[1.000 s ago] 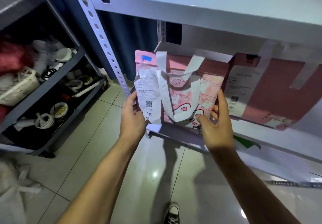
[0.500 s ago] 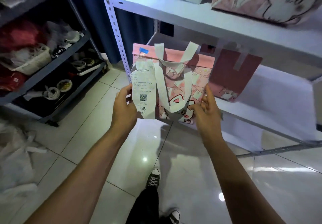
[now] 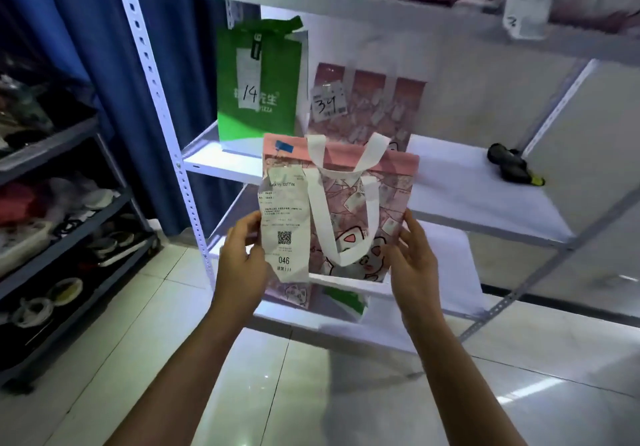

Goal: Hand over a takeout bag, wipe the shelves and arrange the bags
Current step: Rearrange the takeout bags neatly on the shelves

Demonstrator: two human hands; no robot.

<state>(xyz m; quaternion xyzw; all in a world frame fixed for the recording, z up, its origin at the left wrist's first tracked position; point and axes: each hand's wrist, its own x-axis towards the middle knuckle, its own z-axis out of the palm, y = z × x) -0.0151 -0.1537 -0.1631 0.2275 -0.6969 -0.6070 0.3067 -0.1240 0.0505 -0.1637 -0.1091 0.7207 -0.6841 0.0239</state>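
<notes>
I hold a pink takeout bag [image 3: 388, 203] with white handles upright in front of the white shelving unit [image 3: 478, 203]. A long receipt [image 3: 285, 227] marked 046 hangs down its left front. My left hand [image 3: 242, 262] grips the bag's left edge beside the receipt. My right hand [image 3: 414, 262] holds the bag's right edge, fingers curled round its side. On the middle shelf behind stand a green bag [image 3: 259, 81] marked 14 and a pink bag [image 3: 367, 106] tagged 34.
A dark crumpled cloth [image 3: 512, 166] lies on the middle shelf at the right. More pink bags with numbered tags stand on the top shelf [image 3: 398, 9]. A dark rack [image 3: 65, 220] of bowls and clutter stands at the left, against a blue curtain. Glossy tiled floor lies below.
Both hands have lifted the pink bag from the low shelf up to the middle shelf's height. My view has risen, bringing the green bag and the upper shelves into sight.
</notes>
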